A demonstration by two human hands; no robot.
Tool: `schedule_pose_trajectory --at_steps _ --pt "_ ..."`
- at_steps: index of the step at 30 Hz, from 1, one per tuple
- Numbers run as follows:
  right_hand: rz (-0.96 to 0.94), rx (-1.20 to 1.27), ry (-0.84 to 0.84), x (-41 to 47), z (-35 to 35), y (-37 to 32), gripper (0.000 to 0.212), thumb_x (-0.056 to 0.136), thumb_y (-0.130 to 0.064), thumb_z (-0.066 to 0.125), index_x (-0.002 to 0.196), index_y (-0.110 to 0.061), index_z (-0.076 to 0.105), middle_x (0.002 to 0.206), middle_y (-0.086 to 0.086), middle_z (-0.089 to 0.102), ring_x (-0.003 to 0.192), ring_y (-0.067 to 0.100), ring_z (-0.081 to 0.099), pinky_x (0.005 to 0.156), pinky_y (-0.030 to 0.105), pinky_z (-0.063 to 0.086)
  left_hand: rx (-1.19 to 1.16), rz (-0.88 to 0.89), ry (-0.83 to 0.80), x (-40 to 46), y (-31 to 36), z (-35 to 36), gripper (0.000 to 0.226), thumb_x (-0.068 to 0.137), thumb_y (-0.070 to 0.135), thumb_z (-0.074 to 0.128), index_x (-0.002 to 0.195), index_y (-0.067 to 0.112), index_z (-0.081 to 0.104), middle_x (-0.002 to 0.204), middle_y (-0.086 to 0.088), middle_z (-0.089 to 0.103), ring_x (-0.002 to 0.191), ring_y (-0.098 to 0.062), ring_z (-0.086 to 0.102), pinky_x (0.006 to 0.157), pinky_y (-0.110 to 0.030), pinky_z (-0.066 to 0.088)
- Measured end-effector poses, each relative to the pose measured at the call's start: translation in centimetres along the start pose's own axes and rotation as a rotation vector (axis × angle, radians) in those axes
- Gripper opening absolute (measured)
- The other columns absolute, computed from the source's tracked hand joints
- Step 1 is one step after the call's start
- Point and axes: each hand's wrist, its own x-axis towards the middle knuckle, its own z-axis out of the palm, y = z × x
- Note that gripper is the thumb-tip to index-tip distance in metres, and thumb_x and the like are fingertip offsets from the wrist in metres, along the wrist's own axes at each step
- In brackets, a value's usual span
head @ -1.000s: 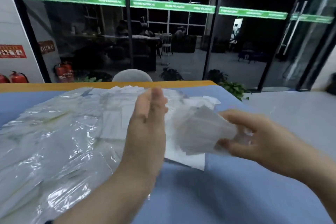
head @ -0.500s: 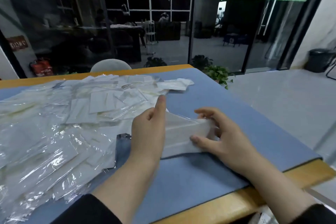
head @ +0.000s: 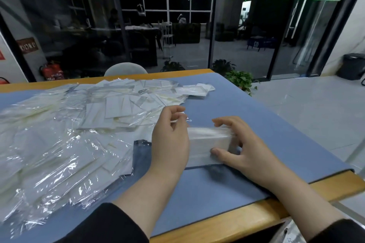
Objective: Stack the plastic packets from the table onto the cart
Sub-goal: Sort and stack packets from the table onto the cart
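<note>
Two hands bracket one squared bundle of packets (head: 207, 144) on the blue mat (head: 207, 189), close to the near right edge of the table (head: 296, 189). Left hand (head: 169, 144) stands at the bundle's left end, fingers curled, with thumb and forefinger apparently pinching a clear packet edge at the top; the contact itself is partly hidden by the hand. Right hand (head: 245, 148) clamps the right end: thumb on the near face, fingers curled over the far top edge. The bundle's long axis runs left to right, spanning the gap between the two hands, so each hand holds one short end. Judgement: the bundle is being aligned before transfer, and either hand could carry it, but the right hand has the fuller wrap and lies nearer the table's right edge. No cart can be identified in this view; a pale plastic-covered object at the lower right corner, below the table edge, cannot be confirmed as the cart. Direction of the carry therefore cannot be fixed from here. Farther out and to the left, the loose packet pile (head: 69, 134) covers most of the mat, well apart from the right hand and just beside the left. A few separate packets (head: 195, 89) lie at the far end of the pile. Most of the task appears to remain.
</note>
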Motion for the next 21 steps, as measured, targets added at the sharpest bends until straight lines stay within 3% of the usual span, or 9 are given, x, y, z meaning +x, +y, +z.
schedule_pose_trajectory --at_steps 2,4,7,10,13,16,19,20,21 --pt "0.009 -0.005 -0.001 -0.1 0.0 -0.1 0.053 0.086 -0.034 0.075 0.131 -0.044 0.048 0.127 -0.030 0.046 0.125 -0.003 0.046 0.097 0.010 0.039 0.008 0.030 0.002 0.0 0.0 0.0 0.021 0.103 0.019 0.048 0.094 0.033 0.061 0.088 0.017 0.068 0.088 -0.005 0.064 0.073 -0.012 0.044" --pt "0.030 -0.017 -0.023 0.0 0.0 -0.2 0.054 0.086 -0.032 0.075 0.131 -0.045 0.048 0.126 -0.032 0.046 0.122 -0.004 0.047 0.092 0.009 0.039 0.077 0.011 -0.069 0.1 -0.3 0.2 0.026 0.103 0.013 0.045 0.095 0.031 0.062 0.090 0.014 0.068 0.089 -0.003 0.060 0.070 -0.008 0.040" --pt "0.074 -0.039 -0.053 0.0 0.1 -0.3 0.053 0.086 -0.025 0.075 0.126 -0.050 0.050 0.122 -0.038 0.048 0.102 -0.013 0.051 0.081 0.004 0.037 0.198 0.017 -0.176 0.0 -0.9 0.5 0.024 0.102 0.015 0.042 0.098 0.029 0.062 0.097 0.014 0.065 0.095 -0.004 0.057 0.074 -0.008 0.037" --pt "0.109 -0.018 -0.049 0.0 0.2 -0.5 0.048 0.087 -0.019 0.076 0.118 -0.048 0.056 0.113 -0.034 0.057 0.089 -0.009 0.056 0.076 0.006 0.039 0.184 0.043 -0.213 -0.3 -1.0 0.4 0.020 0.105 0.022 0.043 0.100 0.030 0.060 0.104 0.012 0.064 0.103 -0.003 0.055 0.082 -0.017 0.037" --pt "0.132 0.014 -0.002 0.0 -0.1 -0.8 0.038 0.087 -0.013 0.076 0.106 -0.043 0.061 0.099 -0.029 0.063 0.081 -0.001 0.059 0.071 0.010 0.042 0.089 0.038 -0.174 -0.3 0.2 -0.1 0.013 0.104 0.038 0.047 0.108 0.031 0.057 0.106 0.013 0.063 0.100 0.004 0.056 0.080 -0.014 0.038" --pt "0.178 0.215 0.155 0.5 -0.6 -2.3 0.029 0.086 -0.010 0.076 0.101 -0.033 0.067 0.084 -0.015 0.068 0.068 0.005 0.058 0.062 0.016 0.047 -0.063 -0.037 -0.048 -0.3 2.6 -1.9 0.039 0.095 0.055 0.053 0.130 0.039 0.048 0.108 0.023 0.061 0.097 0.016 0.055 0.077 -0.003 0.039" --pt "0.219 0.585 0.291 2.0 0.0 -4.9 0.024 0.089 -0.005 0.072 0.101 -0.025 0.070 0.080 -0.006 0.070 0.072 0.011 0.062 0.065 0.027 0.048 -0.172 -0.180 -0.080 -0.5 3.5 -4.4 0.078 0.081 0.066 0.070 0.147 0.036 0.041 0.109 0.026 0.066 0.111 0.002 0.061 0.102 -0.027 0.043" --pt "0.223 0.648 0.280 2.6 0.7 -5.8 0.023 0.089 -0.005 0.072 0.102 -0.024 0.071 0.084 -0.002 0.072 0.075 0.014 0.062 0.068 0.031 0.048 -0.205 -0.229 -0.119 -0.6 3.5 -5.1 0.080 0.077 0.065 0.075 0.145 0.032 0.047 0.109 0.025 0.069 0.114 -0.005 0.062 0.106 -0.034 0.044" --pt "0.217 0.681 0.242 3.2 1.6 -6.8 0.024 0.088 -0.005 0.072 0.103 -0.024 0.071 0.087 0.003 0.073 0.078 0.017 0.064 0.070 0.033 0.049 -0.263 -0.258 -0.154 -0.6 3.5 -5.7 0.066 0.079 0.058 0.077 0.134 0.027 0.058 0.106 0.020 0.072 0.113 -0.010 0.065 0.106 -0.037 0.046"
